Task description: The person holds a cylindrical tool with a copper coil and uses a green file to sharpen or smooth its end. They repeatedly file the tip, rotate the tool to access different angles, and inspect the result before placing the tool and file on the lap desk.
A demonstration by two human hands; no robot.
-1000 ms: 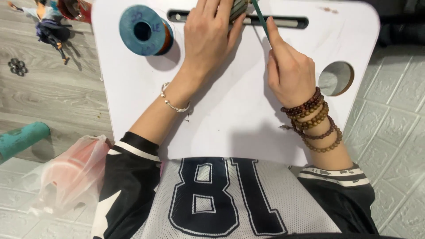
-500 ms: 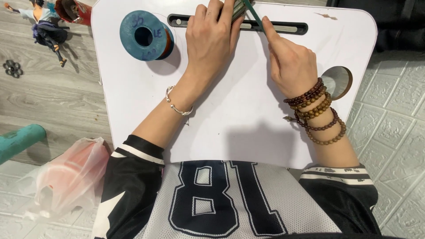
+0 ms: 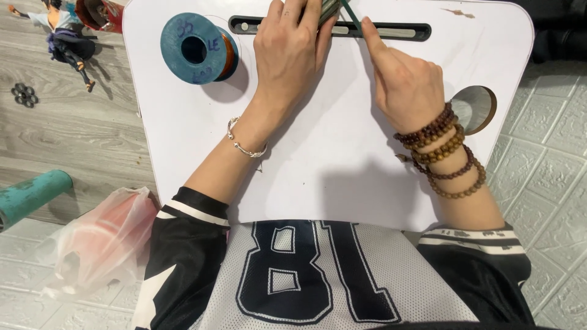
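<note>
White lap desk (image 3: 330, 177), grey plank floor (image 3: 67, 122), textured tiles (image 3: 550, 183)

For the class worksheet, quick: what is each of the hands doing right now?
Left hand: closed around a dark green bundle at the white tray's far edge.
Right hand: closed, pinching a thin green strip off that bundle.

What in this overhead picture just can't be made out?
- Green bundle in the left hand: head view, cut off by the top edge and covered by the fingers.
- Right hand pinching a thin green strand: its upper end leaves the frame.
- Contents of the plastic bag: blurred behind cloudy film.
</note>
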